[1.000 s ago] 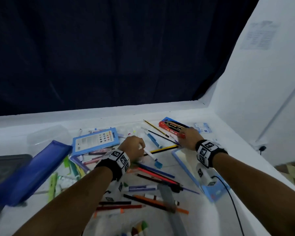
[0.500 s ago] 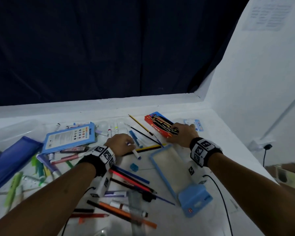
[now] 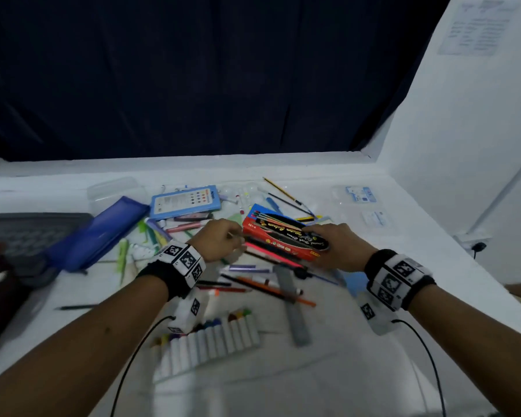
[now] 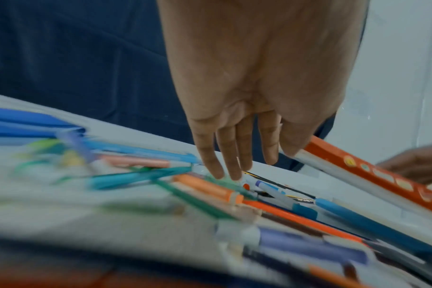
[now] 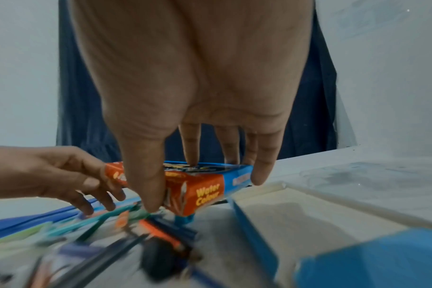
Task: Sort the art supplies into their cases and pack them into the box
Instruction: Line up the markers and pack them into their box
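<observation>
My right hand (image 3: 328, 245) grips a red and blue water colour box (image 3: 278, 233) by its near end, thumb on one side and fingers over the top (image 5: 200, 189), just above the pile. My left hand (image 3: 223, 240) is at the box's left end. Its fingers (image 4: 229, 165) hang nearly straight over loose markers and pencils (image 3: 253, 281) and hold nothing, with the thumb against the box end (image 4: 373, 171). An open light blue tin case (image 5: 308, 224) lies under my right wrist.
A blue tin lid (image 3: 185, 201) and a dark blue pouch (image 3: 100, 233) lie to the left, beside a dark grey box (image 3: 27, 233). A tray of pastels (image 3: 211, 338) and a grey ruler (image 3: 292, 308) lie near me. A wall rises on the right.
My right hand has drawn the water colour box from the far side towards me, over the pile. The white marker that my left hand held is no longer in it.
</observation>
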